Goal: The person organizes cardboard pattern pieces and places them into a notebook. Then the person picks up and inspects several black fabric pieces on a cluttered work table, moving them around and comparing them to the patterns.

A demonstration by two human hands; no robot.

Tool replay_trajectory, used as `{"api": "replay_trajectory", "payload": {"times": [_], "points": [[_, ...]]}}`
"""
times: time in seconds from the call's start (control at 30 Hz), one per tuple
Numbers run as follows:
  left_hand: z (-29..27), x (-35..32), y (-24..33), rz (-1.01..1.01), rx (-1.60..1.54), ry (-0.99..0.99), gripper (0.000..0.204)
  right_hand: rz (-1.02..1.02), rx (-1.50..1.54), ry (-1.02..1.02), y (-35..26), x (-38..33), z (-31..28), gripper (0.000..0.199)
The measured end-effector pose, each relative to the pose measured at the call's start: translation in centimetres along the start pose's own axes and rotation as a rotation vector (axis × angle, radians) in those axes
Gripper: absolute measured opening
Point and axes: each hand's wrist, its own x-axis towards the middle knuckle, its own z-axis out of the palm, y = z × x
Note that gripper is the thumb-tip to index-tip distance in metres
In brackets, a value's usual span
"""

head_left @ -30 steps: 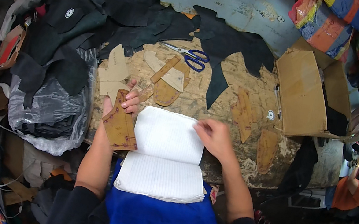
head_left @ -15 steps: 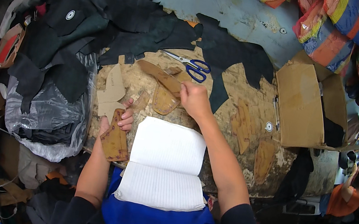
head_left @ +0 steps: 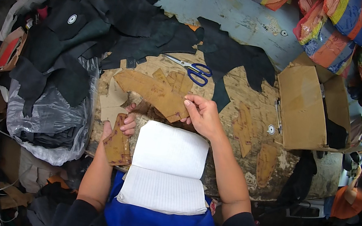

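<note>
My right hand (head_left: 207, 118) pinches the right end of a large curved tan pattern piece (head_left: 151, 92) with marked edges, holding it above the worktable (head_left: 237, 77). My left hand (head_left: 128, 126) is wrapped round a smaller brown pattern piece (head_left: 119, 146) near the table's front edge. A pale beige pattern piece (head_left: 113, 101) lies just beyond my left hand. Past the large piece, another tan piece (head_left: 180, 82) rests on the wood, partly covered. An open lined notebook (head_left: 171, 152) lies between my forearms, over a blue cloth (head_left: 143, 224).
Blue-handled scissors (head_left: 197, 71) lie beyond my right hand. Black leather sheets (head_left: 129, 23) spread along the back and left, over a clear plastic bag (head_left: 46, 119). More tan pieces (head_left: 243, 129) lie right, near a cardboard box (head_left: 302, 104). A person in orange (head_left: 348, 203) is far right.
My right hand has moved slightly right and nearer, bringing the large tan piece from a tilted edge-on pose to nearly face-up. My left hand keeps its hold on the smaller piece.
</note>
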Motion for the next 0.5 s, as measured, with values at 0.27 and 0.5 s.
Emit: {"api": "replay_trajectory", "payload": {"times": [0.27,0.5], "points": [[0.9,-0.1,0.5,0.172,-0.002,0.185,0.039,0.058,0.136,0.098,0.2,-1.8,1.2,0.023],[4.0,1.0,0.2,0.444,0.342,0.663,0.032,-0.386,-0.151,-0.007,1.1,-5.4,8.1,0.020]]}}
